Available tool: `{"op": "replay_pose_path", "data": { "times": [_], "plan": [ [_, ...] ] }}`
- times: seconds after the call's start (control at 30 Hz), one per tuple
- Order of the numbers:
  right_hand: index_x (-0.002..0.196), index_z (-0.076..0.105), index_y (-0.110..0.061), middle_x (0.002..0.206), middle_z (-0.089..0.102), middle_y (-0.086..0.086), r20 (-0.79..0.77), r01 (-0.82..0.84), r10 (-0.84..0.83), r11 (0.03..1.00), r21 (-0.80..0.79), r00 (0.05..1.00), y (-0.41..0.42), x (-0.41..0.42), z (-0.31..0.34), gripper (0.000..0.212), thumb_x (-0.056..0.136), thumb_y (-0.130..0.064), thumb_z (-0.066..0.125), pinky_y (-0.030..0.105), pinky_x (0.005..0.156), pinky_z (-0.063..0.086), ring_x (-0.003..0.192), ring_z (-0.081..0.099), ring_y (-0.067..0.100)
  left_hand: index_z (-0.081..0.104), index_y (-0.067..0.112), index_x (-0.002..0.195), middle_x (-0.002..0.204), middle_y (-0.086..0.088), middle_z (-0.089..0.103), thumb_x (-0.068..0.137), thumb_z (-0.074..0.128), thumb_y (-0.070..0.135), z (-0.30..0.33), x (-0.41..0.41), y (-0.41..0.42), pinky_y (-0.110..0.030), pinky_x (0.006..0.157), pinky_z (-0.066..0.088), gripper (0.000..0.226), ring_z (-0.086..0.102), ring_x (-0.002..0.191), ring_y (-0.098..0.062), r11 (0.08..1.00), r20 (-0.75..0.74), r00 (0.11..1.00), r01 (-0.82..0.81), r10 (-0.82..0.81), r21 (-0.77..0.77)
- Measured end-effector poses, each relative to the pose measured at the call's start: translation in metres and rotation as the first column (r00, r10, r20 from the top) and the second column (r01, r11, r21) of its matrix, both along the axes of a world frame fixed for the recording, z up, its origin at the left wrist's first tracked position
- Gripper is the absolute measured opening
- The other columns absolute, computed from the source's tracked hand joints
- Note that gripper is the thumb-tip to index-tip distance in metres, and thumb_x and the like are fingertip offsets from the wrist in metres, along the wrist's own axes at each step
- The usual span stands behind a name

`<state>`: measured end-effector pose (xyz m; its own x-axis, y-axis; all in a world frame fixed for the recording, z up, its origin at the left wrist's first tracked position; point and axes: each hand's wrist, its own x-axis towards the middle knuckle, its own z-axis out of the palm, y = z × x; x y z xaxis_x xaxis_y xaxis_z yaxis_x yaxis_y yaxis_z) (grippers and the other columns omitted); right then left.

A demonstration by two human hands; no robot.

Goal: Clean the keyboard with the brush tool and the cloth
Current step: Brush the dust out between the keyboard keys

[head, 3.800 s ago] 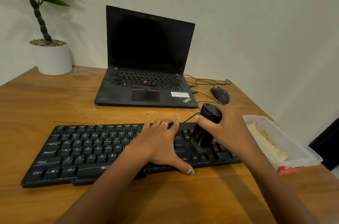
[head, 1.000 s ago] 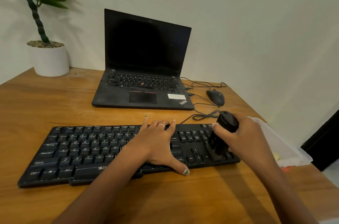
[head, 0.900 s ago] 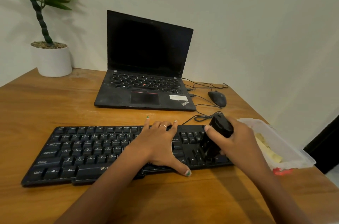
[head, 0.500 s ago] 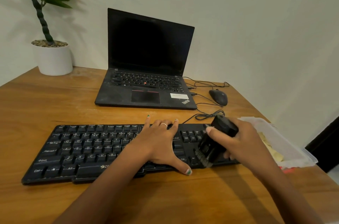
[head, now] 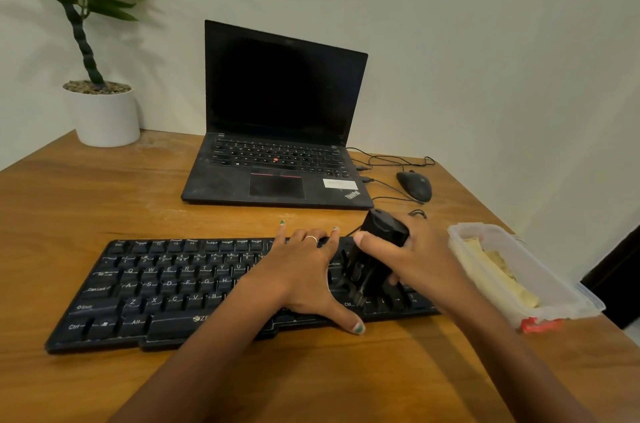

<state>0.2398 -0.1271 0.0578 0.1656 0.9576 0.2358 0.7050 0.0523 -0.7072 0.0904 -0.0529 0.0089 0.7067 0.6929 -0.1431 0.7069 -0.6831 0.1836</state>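
Your left hand (head: 304,275) lay flat on the black keyboard (head: 166,287), fingers straight and spread across the keys right of centre, the thumb reaching off the front edge onto the wooden desk (head: 104,201). Your right hand (head: 420,258) gripped the black brush tool (head: 375,249), fingers and thumb curled round its body, tilting it so the bristled end met the keys just right of your left hand. The keyboard lay along the near part of the desk, its cable running back toward the open laptop (head: 277,132), whose screen was dark. A black mouse (head: 414,185) sat to the laptop's right. At the desk's right edge, just beside the keyboard's end, a clear plastic container (head: 561,298) held the pale yellow cloth (head: 498,270). A potted plant (head: 98,104) stood at the far left corner.
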Motion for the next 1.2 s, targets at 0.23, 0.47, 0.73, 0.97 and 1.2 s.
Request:
{"op": "replay_pose_path", "data": {
  "times": [0.23,0.47,0.73,0.97,1.2],
  "plan": [
    [0.072,0.058,-0.018,0.061,0.057,-0.004,0.187,0.068,-0.092,0.989,0.130,0.978,0.016,-0.005,-0.007,0.021,0.079,-0.037,0.064,0.016,0.049,0.040,0.060,0.054,0.008,-0.015,0.021,0.153,0.163,-0.004,0.001,0.063,0.059,0.084,0.000,0.000,0.000,-0.056,0.116,-0.012,0.133,-0.002,0.149,-0.024,1.000,0.009,1.000,0.001,-0.001,0.002],
    [0.074,0.057,-0.022,0.063,0.059,-0.005,0.229,0.106,-0.124,0.990,0.090,0.965,0.013,-0.005,-0.004,0.021,0.081,-0.040,0.063,0.013,0.050,0.045,0.059,0.057,0.002,-0.016,0.021,0.153,0.163,-0.005,0.003,0.062,0.059,0.084,0.000,0.000,0.000,-0.057,0.117,-0.011,0.134,0.000,0.149,-0.024,1.000,0.018,1.000,0.004,-0.004,0.013],
    [0.086,0.064,-0.012,0.077,0.067,0.002,0.257,0.081,-0.054,0.992,-0.099,0.965,0.006,-0.006,0.012,0.026,0.079,-0.037,0.065,0.040,0.068,0.056,0.073,0.064,0.017,-0.021,0.026,0.151,0.163,-0.003,0.005,0.061,0.061,0.084,0.003,-0.002,0.000,-0.057,0.114,-0.016,0.135,-0.001,0.149,-0.023,1.000,0.019,1.000,0.002,-0.002,0.002],
    [0.091,0.062,-0.010,0.082,0.067,0.007,0.176,0.149,-0.125,0.981,-0.128,0.976,0.002,0.002,0.010,0.024,0.081,-0.033,0.065,0.044,0.066,0.057,0.077,0.065,0.022,-0.033,0.038,0.143,0.163,-0.007,0.001,0.056,0.070,0.079,0.016,-0.025,0.011,-0.061,0.110,-0.021,0.140,-0.006,0.149,-0.028,0.987,-0.134,0.986,-0.116,0.101,-0.109],
    [0.075,0.051,-0.029,0.075,0.062,-0.006,0.124,0.114,-0.101,0.989,-0.099,0.987,-0.004,0.007,0.006,0.018,0.082,-0.037,0.065,0.022,0.046,0.052,0.063,0.061,0.011,-0.025,0.040,0.147,0.161,-0.007,0.009,0.058,0.075,0.072,0.019,-0.024,0.010,-0.059,0.113,-0.016,0.138,-0.001,0.148,-0.026,0.992,-0.048,0.998,-0.053,0.048,-0.116]
  ]
}}
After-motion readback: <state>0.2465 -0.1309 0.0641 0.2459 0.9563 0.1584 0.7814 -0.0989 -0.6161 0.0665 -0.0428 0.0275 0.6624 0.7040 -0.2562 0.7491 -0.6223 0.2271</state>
